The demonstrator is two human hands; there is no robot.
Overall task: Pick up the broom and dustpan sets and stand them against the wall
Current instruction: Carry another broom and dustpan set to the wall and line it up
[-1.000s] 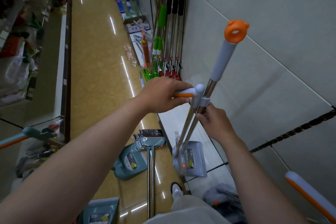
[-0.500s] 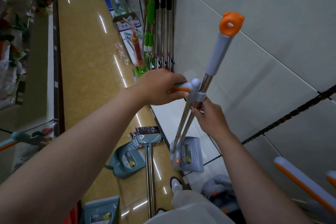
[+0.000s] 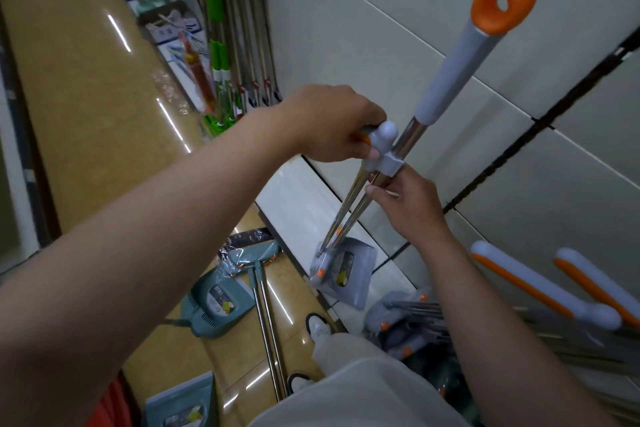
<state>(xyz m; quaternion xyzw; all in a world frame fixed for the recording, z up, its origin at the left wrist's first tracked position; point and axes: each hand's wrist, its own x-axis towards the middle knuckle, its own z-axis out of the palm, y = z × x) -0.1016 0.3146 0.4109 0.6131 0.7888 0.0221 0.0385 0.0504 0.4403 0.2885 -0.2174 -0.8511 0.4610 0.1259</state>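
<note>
You are gripping the grey-and-orange plastic dustpan handle point(image 3: 382, 135) with your left hand point(image 3: 332, 125). The fingers are curled fully round it, and its rounded grey end is poking out just past your knuckles. Your right hand point(image 3: 405, 204) is sitting directly below that grip, thumb and fingertips pinching the two shiny steel shafts point(image 3: 346, 215) just under the grey plastic clip point(image 3: 389, 163) that is joining them.

Above the clip, the broom's pale grey sleeve with its orange ring-shaped cap point(image 3: 450, 73) is rising away from both hands, tilting toward the white tiled wall point(image 3: 381, 28). Well below your right hand, the shafts are running down into the grey plastic dustpan point(image 3: 346, 274) at the foot of that wall. A label is showing inside the pan, and you cannot tell whether the broom head is lying in it.

Beneath your left forearm, a teal broom and dustpan set point(image 3: 214, 305) is lying flat on the glossy tan floor point(image 3: 86, 80), a label showing in its pan too. Beneath your right forearm, a heap of grey-and-orange sets point(image 3: 398, 322) is lying by the wall.

Beyond your left hand, an open cardboard box point(image 3: 166, 19) is holding small packaged goods too blurred to name, beside green-gripped steel poles point(image 3: 239, 38) standing along the wall.
</note>
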